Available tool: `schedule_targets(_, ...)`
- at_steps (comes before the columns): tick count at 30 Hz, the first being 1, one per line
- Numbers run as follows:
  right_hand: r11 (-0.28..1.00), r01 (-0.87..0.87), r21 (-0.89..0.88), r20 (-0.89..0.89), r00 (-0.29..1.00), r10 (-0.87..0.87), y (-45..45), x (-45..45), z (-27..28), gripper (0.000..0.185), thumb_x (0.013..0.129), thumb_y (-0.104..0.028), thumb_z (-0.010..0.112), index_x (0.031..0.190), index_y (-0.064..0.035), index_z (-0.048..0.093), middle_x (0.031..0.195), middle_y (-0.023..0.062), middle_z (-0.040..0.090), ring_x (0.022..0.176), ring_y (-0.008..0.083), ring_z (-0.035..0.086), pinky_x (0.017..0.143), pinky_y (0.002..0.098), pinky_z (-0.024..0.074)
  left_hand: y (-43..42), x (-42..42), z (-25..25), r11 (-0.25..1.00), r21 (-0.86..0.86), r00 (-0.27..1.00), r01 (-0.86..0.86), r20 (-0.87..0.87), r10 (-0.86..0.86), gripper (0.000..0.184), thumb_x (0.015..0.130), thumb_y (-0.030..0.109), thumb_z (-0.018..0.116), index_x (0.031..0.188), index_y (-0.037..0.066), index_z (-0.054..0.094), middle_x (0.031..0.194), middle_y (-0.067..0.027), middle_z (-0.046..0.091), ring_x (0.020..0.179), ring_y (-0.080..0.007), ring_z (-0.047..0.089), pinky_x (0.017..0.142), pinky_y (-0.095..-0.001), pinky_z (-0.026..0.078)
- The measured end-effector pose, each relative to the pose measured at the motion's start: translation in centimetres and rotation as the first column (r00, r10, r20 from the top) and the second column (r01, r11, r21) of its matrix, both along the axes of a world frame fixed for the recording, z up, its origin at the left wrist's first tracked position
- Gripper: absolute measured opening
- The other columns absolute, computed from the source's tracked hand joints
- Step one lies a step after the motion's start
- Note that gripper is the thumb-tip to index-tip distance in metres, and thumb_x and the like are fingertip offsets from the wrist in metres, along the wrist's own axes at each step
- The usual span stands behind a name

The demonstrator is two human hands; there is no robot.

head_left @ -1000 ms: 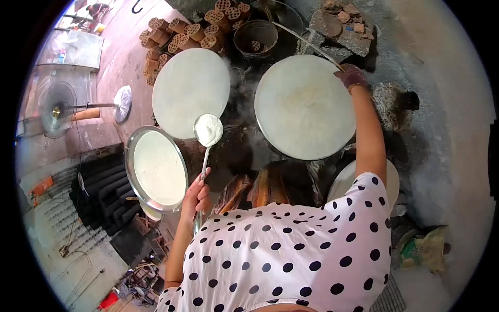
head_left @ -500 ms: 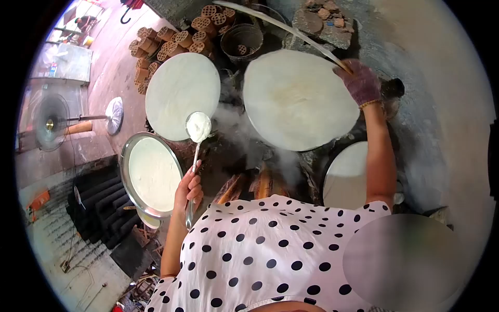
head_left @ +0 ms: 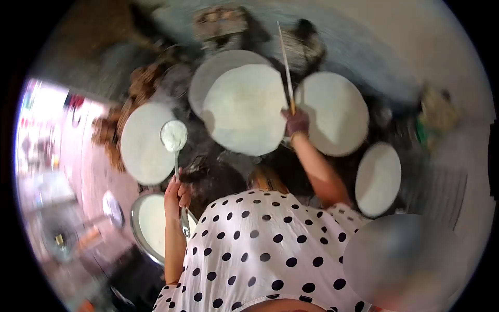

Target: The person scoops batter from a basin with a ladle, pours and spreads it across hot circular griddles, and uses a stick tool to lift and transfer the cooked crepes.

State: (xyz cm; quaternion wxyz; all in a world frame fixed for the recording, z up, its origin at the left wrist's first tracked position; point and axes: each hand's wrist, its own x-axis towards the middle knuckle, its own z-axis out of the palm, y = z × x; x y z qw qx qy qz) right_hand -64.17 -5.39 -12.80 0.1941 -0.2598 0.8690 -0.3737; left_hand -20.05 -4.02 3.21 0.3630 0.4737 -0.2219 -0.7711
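My left hand [head_left: 178,195] is closed round the handle of a metal ladle [head_left: 176,161], whose round bowl carries thick white batter [head_left: 173,136]. Below that hand is a metal basin [head_left: 136,229] of the same white liquid, partly hidden by my forearm. My right hand [head_left: 297,122], in a purplish glove, grips a long thin stick [head_left: 286,67] pointing away from me. It is at the right edge of a large pale disc [head_left: 244,112]; whether it touches the disc, I cannot tell. That disc overlaps a greyer round surface [head_left: 213,67] behind it.
More white round surfaces lie at left [head_left: 146,148], right [head_left: 335,117] and far right [head_left: 378,179]. Brown perforated briquettes [head_left: 136,88] are stacked behind the left one. Wood [head_left: 267,179] shows close to my body. A fan [head_left: 57,239] stands at lower left.
The view has turned rightward, with some blur. My right hand has drawn nearer, its stick now pointing away. The large disc sits offset, exposing the greyer round behind. The ladle remains loaded.
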Motion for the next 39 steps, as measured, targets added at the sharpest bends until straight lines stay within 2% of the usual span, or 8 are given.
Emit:
schedule_targets(1, 0.990, 0.106, 0.099, 0.077, 0.991, -0.113, 5.2, 3.1, 3.2, 0.049, 0.073, -0.041, 0.073, 0.094, 0.0024, 0.065, 0.094, 0.0242, 0.065, 0.090, 0.0399, 0.061, 0.081, 0.0460, 0.0464, 0.3, 0.3, -0.6, 0.993, -0.035, 0.994, 0.110, 0.013, -0.110, 0.039, 0.099, 0.016, 0.038, 0.137, 0.009, 0.040, 0.059, 0.0047, 0.035, 0.036, -0.0062, 0.031, 0.033, -0.0222, 0.030)
schedule_targets(3, 0.845, 0.506, -0.173, 0.742, 0.631, -0.227, 16.0, 8.1, 8.7, 0.029, 0.073, -0.027, 0.075, 0.084, -0.0059, 0.059, 0.068, 0.0011, 0.056, 0.057, 0.0145, 0.053, 0.048, 0.0317, 0.0407, 0.2, 0.6, -1.9, 0.960, -0.040, 0.961, 0.276, 0.001, -0.276, 0.038, 0.099, 0.016, 0.038, 0.136, 0.009, 0.041, 0.060, 0.0043, 0.036, 0.037, -0.0058, 0.032, 0.033, -0.0224, 0.030)
schedule_targets(6, 0.520, 0.821, -0.237, 0.803, 0.467, -0.370, 33.2, 9.1, 7.6, 0.018, 0.078, -0.017, 0.070, 0.092, -0.0090, 0.061, 0.070, -0.0019, 0.056, 0.045, 0.0096, 0.044, 0.038, 0.0279, 0.0355, -0.5, -1.5, -2.5, 0.876, -0.029, 0.876, 0.481, 0.043, -0.480, 0.038, 0.099, 0.015, 0.038, 0.136, 0.006, 0.038, 0.063, 0.0047, 0.037, 0.040, -0.0055, 0.035, 0.037, -0.0199, 0.034)
schedule_targets(10, 0.565, 0.770, -0.298, 0.111, 0.616, -0.780, 46.2, 9.0, 13.5, 0.020, 0.080, -0.024, 0.067, 0.093, -0.0088, 0.062, 0.074, -0.0001, 0.057, 0.054, 0.0125, 0.048, 0.043, 0.0298, 0.0387, -0.4, -1.7, -4.2, 0.748, 0.017, 0.749, 0.663, -0.017, -0.663, 0.036, 0.099, 0.016, 0.038, 0.134, 0.006, 0.042, 0.063, 0.0034, 0.040, 0.041, -0.0061, 0.036, 0.038, -0.0217, 0.034)
schedule_targets(14, 0.613, 0.789, -0.040, -0.648, 0.446, -0.617, 53.0, 11.6, 25.7, 0.024, 0.083, -0.030, 0.064, 0.094, -0.0087, 0.062, 0.079, 0.0016, 0.059, 0.062, 0.0154, 0.053, 0.049, 0.0316, 0.0419, -0.8, -1.4, -5.0, 0.567, -0.064, 0.561, 0.821, -0.089, -0.823, 0.039, 0.099, 0.017, 0.040, 0.136, 0.004, 0.039, 0.061, 0.0039, 0.040, 0.040, -0.0065, 0.035, 0.039, -0.0240, 0.035)
schedule_targets(21, 0.231, 0.944, 0.233, -0.925, 0.289, -0.246, 66.3, 14.0, 41.3, 0.035, 0.086, -0.042, 0.058, 0.095, -0.0085, 0.063, 0.086, 0.0047, 0.062, 0.078, 0.0205, 0.060, 0.060, 0.0349, 0.0476, 4.2, -6.6, 1.7, 0.465, -0.047, 0.447, 0.884, -0.201, -0.872, 0.037, 0.102, 0.017, 0.035, 0.136, 0.004, 0.040, 0.061, 0.0042, 0.040, 0.038, -0.0051, 0.032, 0.035, -0.0226, 0.029)
schedule_targets(28, 0.246, 0.963, 0.111, -0.941, 0.182, -0.287, 89.1, 12.4, 14.4, 0.027, 0.091, -0.035, 0.049, 0.079, -0.0120, 0.057, 0.077, 0.0023, 0.060, 0.064, 0.0214, 0.057, 0.054, 0.0322, 0.0454, 21.2, -10.4, 2.2, 0.517, 0.095, 0.525, 0.851, -0.194, -0.829, 0.037, 0.103, 0.016, 0.029, 0.137, 0.004, 0.037, 0.062, 0.0006, 0.045, 0.038, -0.0079, 0.039, 0.032, -0.0227, 0.037)
schedule_targets(39, 0.228, 0.919, 0.323, -0.779, 0.395, -0.488, 94.5, 12.3, 4.8, 0.019, 0.091, -0.025, 0.053, 0.088, -0.0073, 0.060, 0.080, 0.0082, 0.060, 0.070, 0.0230, 0.057, 0.061, 0.0348, 0.0475, 30.3, -11.9, 2.6, 0.508, 0.191, 0.539, 0.840, -0.405, -0.739, 0.037, 0.104, 0.017, 0.026, 0.137, 0.004, 0.036, 0.065, -0.0031, 0.049, 0.041, -0.0102, 0.047, 0.034, -0.0258, 0.042)
